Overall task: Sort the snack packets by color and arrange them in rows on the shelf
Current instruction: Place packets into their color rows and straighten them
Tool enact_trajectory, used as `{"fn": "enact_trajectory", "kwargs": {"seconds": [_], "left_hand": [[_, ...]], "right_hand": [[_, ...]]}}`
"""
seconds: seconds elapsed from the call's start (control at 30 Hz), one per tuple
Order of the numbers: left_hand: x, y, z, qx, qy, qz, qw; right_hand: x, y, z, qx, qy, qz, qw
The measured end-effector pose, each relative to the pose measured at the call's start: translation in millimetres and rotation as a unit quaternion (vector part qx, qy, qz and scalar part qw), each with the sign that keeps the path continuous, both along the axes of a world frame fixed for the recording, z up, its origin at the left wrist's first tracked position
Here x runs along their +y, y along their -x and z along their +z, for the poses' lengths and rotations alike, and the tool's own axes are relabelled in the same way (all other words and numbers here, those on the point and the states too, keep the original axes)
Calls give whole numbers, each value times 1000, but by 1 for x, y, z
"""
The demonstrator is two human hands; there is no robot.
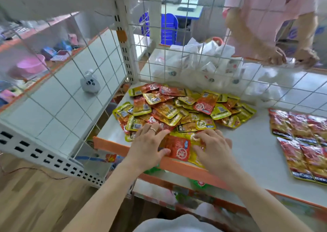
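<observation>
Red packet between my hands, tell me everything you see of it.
The red packet is a flat, glossy pouch with a white round logo and a small blue patch. It lies tilted at the shelf's orange front edge, overlapping a yellow packet. The thumb of the left hand touches its left side; the right hand rests beside it.

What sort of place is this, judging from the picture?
Probably a small shop, or a mock one: a white metal shelf with an orange edge strip, a wire grid at its back, and a heap of red and yellow snack packets near rows of red packets.
</observation>
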State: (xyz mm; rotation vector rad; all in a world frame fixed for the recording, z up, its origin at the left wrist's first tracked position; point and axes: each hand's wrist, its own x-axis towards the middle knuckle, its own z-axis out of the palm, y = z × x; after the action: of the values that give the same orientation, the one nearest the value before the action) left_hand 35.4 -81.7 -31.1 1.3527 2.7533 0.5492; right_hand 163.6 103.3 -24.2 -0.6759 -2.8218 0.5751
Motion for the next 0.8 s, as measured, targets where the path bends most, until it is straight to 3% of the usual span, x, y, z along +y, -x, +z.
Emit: {"fn": "enact_trajectory", "kwargs": {"seconds": [0.2,0.3,0.4,0.5,0.6,0.8], "left_hand": [[2,9,-3,-37,-47,-18,998],[0,11,0,-125,-112,16,986],[-2,15,11,-251,-194,59,946],[-3,20,24,-390,-307,120,860],[1,23,36,-529,-393,167,733],[2,21,36,-735,-434,22,520]], "right_hand": [[8,-5,0,11,13,-56,998],[8,-3,3,-37,17,-43,998],[3,-1,6,-91,13,-10,996],[-1,1,9,-104,19,-7,994],[-2,3,9,-91,34,-16,995],[-5,7,11,-38,102,-57,992]]}}
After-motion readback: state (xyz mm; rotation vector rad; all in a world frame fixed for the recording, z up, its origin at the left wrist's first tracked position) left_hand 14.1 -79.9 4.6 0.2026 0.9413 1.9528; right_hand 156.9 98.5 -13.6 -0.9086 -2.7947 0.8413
